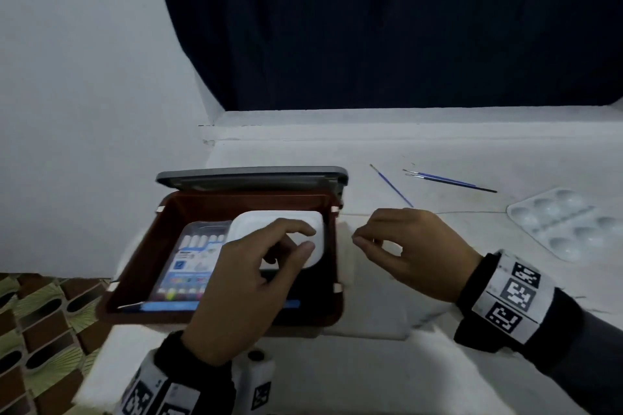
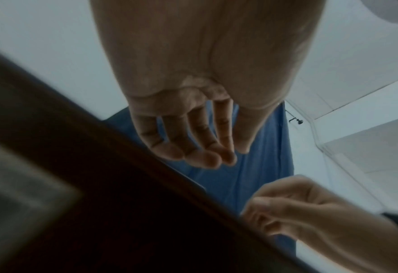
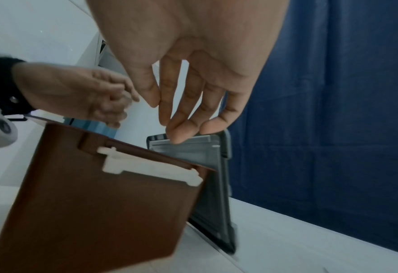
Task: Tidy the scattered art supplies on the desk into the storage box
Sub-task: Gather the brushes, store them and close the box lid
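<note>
Storage box [image 1: 332, 266]: smooth brown plastic, grey plastic lid [image 1: 251, 175], off-white plastic clips [image 3: 146, 166]. Palette [image 1: 569, 222]: glossy translucent plastic. Curtain [image 1: 387, 27]: matt dark-blue cloth. Desk [image 1: 421, 364]: matt white.

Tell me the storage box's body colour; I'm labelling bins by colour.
Reddish brown, with a grey lid; the storage box shows best in the right wrist view.

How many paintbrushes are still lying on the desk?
3. One blue paintbrush lies alone right of the box; two more lie together farther right. Others may be hidden.
</note>
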`<state>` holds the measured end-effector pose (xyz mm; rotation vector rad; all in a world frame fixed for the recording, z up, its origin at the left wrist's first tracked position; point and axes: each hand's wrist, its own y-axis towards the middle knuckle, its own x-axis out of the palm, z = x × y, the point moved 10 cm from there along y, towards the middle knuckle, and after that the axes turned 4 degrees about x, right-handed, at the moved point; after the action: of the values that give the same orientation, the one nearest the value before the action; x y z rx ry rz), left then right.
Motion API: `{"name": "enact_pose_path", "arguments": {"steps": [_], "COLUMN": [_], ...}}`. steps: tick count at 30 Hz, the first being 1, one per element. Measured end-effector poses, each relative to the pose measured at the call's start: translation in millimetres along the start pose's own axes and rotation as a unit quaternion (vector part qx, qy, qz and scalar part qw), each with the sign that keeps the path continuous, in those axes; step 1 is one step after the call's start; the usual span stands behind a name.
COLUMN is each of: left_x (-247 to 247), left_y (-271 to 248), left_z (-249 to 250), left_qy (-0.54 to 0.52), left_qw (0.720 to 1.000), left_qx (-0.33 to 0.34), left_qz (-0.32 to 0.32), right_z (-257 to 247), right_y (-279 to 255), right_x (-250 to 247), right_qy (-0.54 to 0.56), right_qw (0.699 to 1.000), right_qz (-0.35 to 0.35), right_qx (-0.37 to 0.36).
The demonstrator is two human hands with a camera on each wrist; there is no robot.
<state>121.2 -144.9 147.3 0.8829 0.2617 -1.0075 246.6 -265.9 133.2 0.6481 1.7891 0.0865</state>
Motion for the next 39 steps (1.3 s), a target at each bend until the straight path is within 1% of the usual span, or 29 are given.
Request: {"name": "enact_pose_path", "arguments": {"steps": [3,6,8,10,12,14,17,18,20,22,24,27,30,34,36,39], "left_x": [38.8,85.6,118.2,152.3,188.0,222.1,258.1,268.3,286.3,301.3,312.5,320.9,320.6,315.6,315.3,317.0], "left_y": [24.2,46.5,58.5,68.9,79.8,93.1,122.5,133.0,151.5,166.2,179.4,196.4,210.1,218.2,216.3,212.6], "left_z": [30.5,49.3,53.2,49.4,35.0,12.0,-23.0,-36.1,-65.1,-89.9,-107.9,-130.8,-151.5,-160.1,-154.6,-146.2], "left_qy": [-0.014,-0.021,-0.023,-0.037,-0.04,-0.029,0.041,0.069,0.124,0.163,0.205,0.244,0.265,0.284,0.289,0.291], "left_qw": [0.999,0.999,0.998,0.996,0.992,0.987,0.98,0.974,0.951,0.925,0.902,0.882,0.875,0.872,0.875,0.887], "left_qx": [-0.005,-0.021,-0.049,-0.082,-0.118,-0.155,-0.18,-0.196,-0.243,-0.287,-0.304,-0.314,-0.321,-0.316,-0.307,-0.288], "left_qz": [0.033,0.03,0.024,0.02,0.003,-0.027,-0.072,-0.092,-0.143,-0.19,-0.229,-0.251,-0.249,-0.244,-0.238,-0.214], "right_z": [47.3,102.1,141.0,180.1,217.5,253.4,303.6,319.3,345.2,362.9,374.4,386.6,395.4,405.3,410.1,415.8], "right_y": [-21.3,-41.9,-54.1,-66.4,-76.2,-79.5,-70.9,-65.4,-52.3,-38.6,-25.2,-6.3,9.0,25.9,30.7,33.7], "right_x": [-18.2,-36.4,-47.2,-55.0,-59.2,-62.4,-63.8,-62.2,-56.6,-47.3,-33.2,-10.5,11.6,30.6,35.6,35.9], "right_qy": [-0.014,-0.026,-0.03,-0.038,-0.055,-0.073,-0.078,-0.078,-0.077,-0.074,-0.072,-0.062,-0.056,-0.065,-0.08,-0.108], "right_qw": [1.0,0.999,0.998,0.995,0.99,0.982,0.973,0.97,0.968,0.965,0.96,0.953,0.947,0.946,0.946,0.945], "right_qz": [-0.003,-0.011,-0.012,-0.027,-0.063,-0.108,-0.152,-0.162,-0.179,-0.199,-0.228,-0.265,-0.295,-0.3,-0.296,-0.288], "right_qx": [0.019,0.041,0.062,0.086,0.111,0.135,0.158,0.161,0.16,0.154,0.143,0.13,0.112,0.102,0.106,0.114]}}
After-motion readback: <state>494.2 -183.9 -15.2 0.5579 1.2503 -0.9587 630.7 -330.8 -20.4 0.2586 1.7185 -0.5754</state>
